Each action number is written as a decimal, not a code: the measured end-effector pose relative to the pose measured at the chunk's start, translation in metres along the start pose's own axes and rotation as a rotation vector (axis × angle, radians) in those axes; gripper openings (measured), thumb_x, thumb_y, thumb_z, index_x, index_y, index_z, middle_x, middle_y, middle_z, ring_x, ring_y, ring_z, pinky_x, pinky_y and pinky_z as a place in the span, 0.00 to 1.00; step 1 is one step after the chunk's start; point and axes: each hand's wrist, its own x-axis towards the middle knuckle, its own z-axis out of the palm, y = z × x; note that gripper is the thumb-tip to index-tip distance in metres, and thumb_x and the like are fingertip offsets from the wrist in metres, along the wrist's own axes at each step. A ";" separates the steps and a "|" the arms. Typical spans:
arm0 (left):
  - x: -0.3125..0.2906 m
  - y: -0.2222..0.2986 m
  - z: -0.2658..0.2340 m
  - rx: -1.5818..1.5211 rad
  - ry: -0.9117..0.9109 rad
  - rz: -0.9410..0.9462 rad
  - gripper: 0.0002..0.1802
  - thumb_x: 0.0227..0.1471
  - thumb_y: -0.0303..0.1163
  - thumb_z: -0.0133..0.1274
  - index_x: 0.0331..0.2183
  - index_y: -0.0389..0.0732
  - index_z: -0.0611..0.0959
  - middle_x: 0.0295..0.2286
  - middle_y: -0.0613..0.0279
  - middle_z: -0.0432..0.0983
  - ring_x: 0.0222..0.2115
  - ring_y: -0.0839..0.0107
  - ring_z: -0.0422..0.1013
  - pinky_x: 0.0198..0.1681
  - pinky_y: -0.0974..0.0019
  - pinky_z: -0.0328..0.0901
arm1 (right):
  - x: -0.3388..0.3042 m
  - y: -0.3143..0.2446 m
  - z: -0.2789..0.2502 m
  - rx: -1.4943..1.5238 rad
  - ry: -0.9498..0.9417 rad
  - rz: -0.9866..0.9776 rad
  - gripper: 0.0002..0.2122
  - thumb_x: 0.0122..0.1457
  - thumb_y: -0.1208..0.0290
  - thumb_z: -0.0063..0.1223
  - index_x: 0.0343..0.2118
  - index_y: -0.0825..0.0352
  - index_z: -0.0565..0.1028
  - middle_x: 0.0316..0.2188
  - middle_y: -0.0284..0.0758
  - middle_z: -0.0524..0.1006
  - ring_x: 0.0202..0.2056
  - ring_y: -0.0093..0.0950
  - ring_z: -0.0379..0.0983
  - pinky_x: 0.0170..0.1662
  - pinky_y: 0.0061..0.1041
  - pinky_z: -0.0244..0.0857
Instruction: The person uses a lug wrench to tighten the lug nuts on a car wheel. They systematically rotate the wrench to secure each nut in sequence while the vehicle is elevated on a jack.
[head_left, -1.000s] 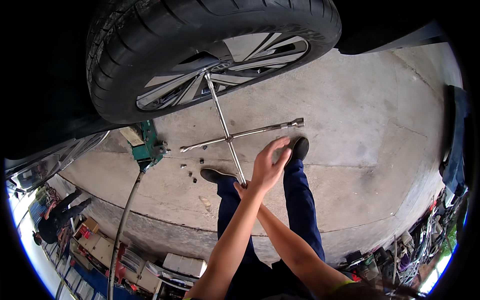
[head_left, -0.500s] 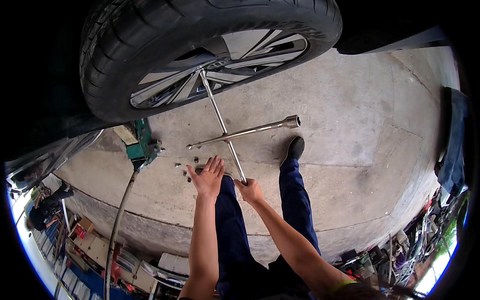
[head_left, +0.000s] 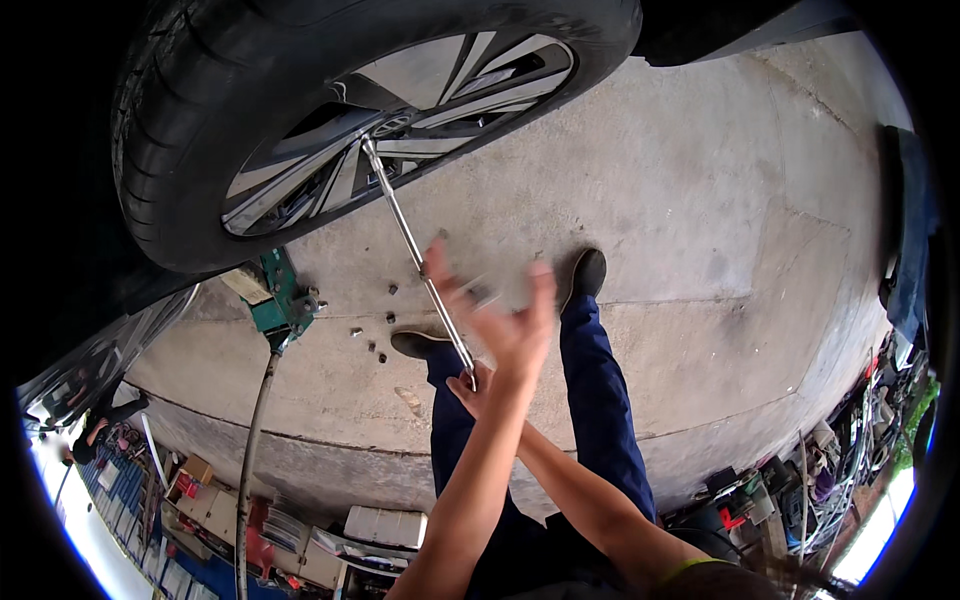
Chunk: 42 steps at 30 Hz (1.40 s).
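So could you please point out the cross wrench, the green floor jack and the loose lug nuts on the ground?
cross wrench point(head_left: 405, 232): head view, on its long shaft.
green floor jack point(head_left: 274, 297): head view, on its green body.
loose lug nuts point(head_left: 372, 330): head view, among the scattered nuts on the concrete.

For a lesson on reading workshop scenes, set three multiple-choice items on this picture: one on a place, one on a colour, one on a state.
1. Where does the far end of the cross wrench sit?
A. at the wheel's hub
B. flat on the ground
C. in a toolbox

2. What colour is the jack?
A. red
B. green
C. yellow

3. How does the left hand look?
A. sharp, closed in a fist
B. blurred, fingers spread
C. out of view

Answers: 1 A, the shaft runs up into the wheel; 2 B, its body beside the tyre is green; 3 B, it is smeared, open over the wrench.
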 end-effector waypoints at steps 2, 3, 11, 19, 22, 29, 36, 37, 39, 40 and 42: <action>-0.010 -0.019 0.047 0.417 -0.374 0.277 0.50 0.53 0.55 0.60 0.66 0.37 0.59 0.65 0.41 0.53 0.66 0.44 0.51 0.68 0.37 0.43 | -0.002 0.013 0.011 0.063 0.039 -0.058 0.19 0.56 0.55 0.67 0.26 0.67 0.72 0.22 0.35 0.75 0.23 0.28 0.69 0.31 0.37 0.65; -0.009 -0.022 0.052 0.496 -0.542 0.299 0.50 0.52 0.54 0.61 0.66 0.36 0.61 0.64 0.40 0.55 0.66 0.44 0.51 0.68 0.37 0.43 | -0.002 0.029 0.015 0.083 -0.003 -0.086 0.20 0.56 0.55 0.67 0.25 0.67 0.70 0.20 0.33 0.71 0.23 0.28 0.66 0.29 0.34 0.63; -0.063 -0.051 -0.072 -0.469 -0.443 -0.465 0.16 0.66 0.33 0.53 0.50 0.33 0.79 0.45 0.54 0.81 0.48 0.68 0.76 0.52 0.64 0.70 | 0.021 0.046 -0.002 -0.068 0.014 -0.051 0.22 0.58 0.49 0.57 0.30 0.68 0.75 0.27 0.45 0.80 0.35 0.43 0.81 0.39 0.39 0.72; -0.019 -0.173 -0.146 -1.142 0.013 -1.117 0.41 0.63 0.65 0.41 0.56 0.35 0.74 0.52 0.52 0.75 0.57 0.59 0.68 0.61 0.54 0.62 | 0.019 0.019 -0.006 -0.013 -0.040 0.206 0.26 0.56 0.46 0.60 0.21 0.70 0.75 0.18 0.44 0.76 0.24 0.42 0.77 0.32 0.40 0.69; 0.013 -0.169 -0.120 -1.339 -0.181 -1.081 0.47 0.59 0.71 0.43 0.54 0.33 0.74 0.54 0.51 0.73 0.60 0.58 0.66 0.62 0.53 0.62 | 0.025 0.023 -0.014 0.137 -0.174 0.306 0.26 0.55 0.45 0.60 0.23 0.70 0.76 0.18 0.46 0.75 0.25 0.45 0.76 0.33 0.41 0.70; 0.064 -0.103 -0.070 -1.073 0.485 -0.913 0.49 0.55 0.69 0.52 0.58 0.35 0.67 0.51 0.57 0.70 0.56 0.65 0.66 0.65 0.61 0.53 | 0.025 0.018 -0.033 0.092 -0.124 0.250 0.22 0.56 0.50 0.62 0.24 0.69 0.75 0.20 0.44 0.77 0.26 0.43 0.76 0.34 0.40 0.69; -0.011 -0.057 0.040 0.558 -0.274 0.162 0.55 0.57 0.59 0.56 0.70 0.38 0.50 0.69 0.39 0.41 0.72 0.51 0.35 0.70 0.36 0.37 | 0.040 0.038 -0.027 -0.162 -0.298 0.120 0.26 0.54 0.40 0.58 0.44 0.59 0.79 0.42 0.42 0.83 0.47 0.46 0.78 0.45 0.43 0.71; -0.003 -0.062 0.047 0.816 -0.565 0.133 0.52 0.57 0.58 0.55 0.69 0.38 0.55 0.69 0.40 0.44 0.71 0.49 0.39 0.70 0.39 0.42 | 0.036 0.039 -0.020 -0.077 -0.238 0.038 0.23 0.53 0.45 0.64 0.38 0.63 0.77 0.35 0.38 0.80 0.39 0.37 0.74 0.41 0.40 0.68; 0.020 -0.051 0.065 0.839 -0.915 -0.021 0.46 0.56 0.58 0.54 0.66 0.40 0.64 0.68 0.43 0.50 0.69 0.46 0.46 0.68 0.44 0.49 | 0.051 0.052 -0.002 0.014 -0.082 -0.134 0.22 0.53 0.48 0.67 0.34 0.65 0.75 0.31 0.35 0.77 0.35 0.31 0.71 0.39 0.38 0.65; 0.016 -0.041 0.070 0.613 -0.997 -0.164 0.43 0.57 0.59 0.54 0.64 0.40 0.69 0.67 0.45 0.54 0.68 0.46 0.50 0.67 0.45 0.52 | 0.059 0.061 0.005 0.019 0.000 -0.204 0.22 0.54 0.48 0.65 0.36 0.64 0.76 0.35 0.36 0.78 0.38 0.33 0.72 0.41 0.38 0.66; -0.008 -0.023 0.047 0.024 -0.790 -0.047 0.29 0.62 0.49 0.52 0.58 0.40 0.76 0.54 0.50 0.76 0.56 0.49 0.71 0.60 0.55 0.64 | 0.050 0.048 -0.009 0.098 -0.158 -0.030 0.23 0.55 0.46 0.60 0.43 0.62 0.78 0.43 0.41 0.80 0.47 0.40 0.74 0.48 0.41 0.68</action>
